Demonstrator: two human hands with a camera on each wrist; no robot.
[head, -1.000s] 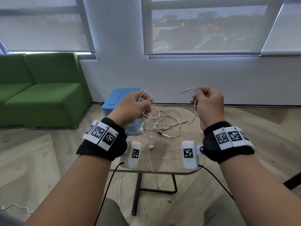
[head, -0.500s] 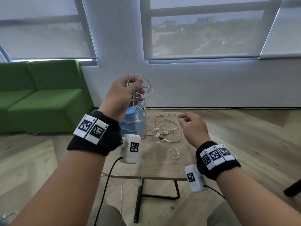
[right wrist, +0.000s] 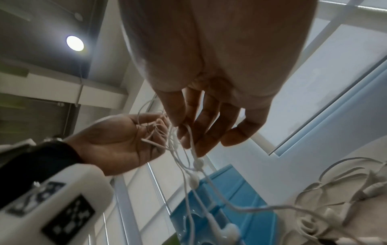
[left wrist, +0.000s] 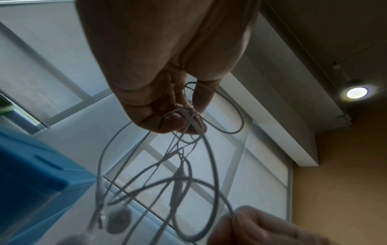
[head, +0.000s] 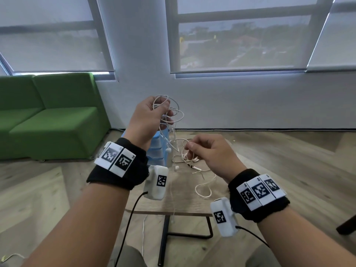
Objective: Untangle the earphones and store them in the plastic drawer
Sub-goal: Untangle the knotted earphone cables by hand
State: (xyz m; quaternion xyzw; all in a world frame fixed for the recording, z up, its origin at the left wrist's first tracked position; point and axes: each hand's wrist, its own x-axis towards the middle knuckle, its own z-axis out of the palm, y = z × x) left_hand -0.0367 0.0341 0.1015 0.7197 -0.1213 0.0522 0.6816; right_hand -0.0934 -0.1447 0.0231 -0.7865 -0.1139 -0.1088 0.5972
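My left hand (head: 163,112) is raised above the table and grips a tangled bundle of white earphones (head: 174,117); its curled fingers (left wrist: 167,119) close round the loops. Strands and earbuds (right wrist: 193,180) hang down from it. Lower and to the right, my right hand (head: 189,149) pinches one hanging strand between thumb and forefinger (right wrist: 182,132). More white earphones (head: 194,166) lie loose on the wooden table (head: 185,201). The blue plastic drawer (head: 158,153) stands at the table's back left, partly hidden behind my left wrist.
A green sofa (head: 48,116) fills the left side. The wall and windows stand behind the small table. One cord (head: 173,209) trails over the table's front edge. A dark furniture leg (head: 346,226) shows at the far right.
My left hand lifted the bundle higher. My right hand let go of the plug end, dropped toward the table, then rose to pinch a hanging strand.
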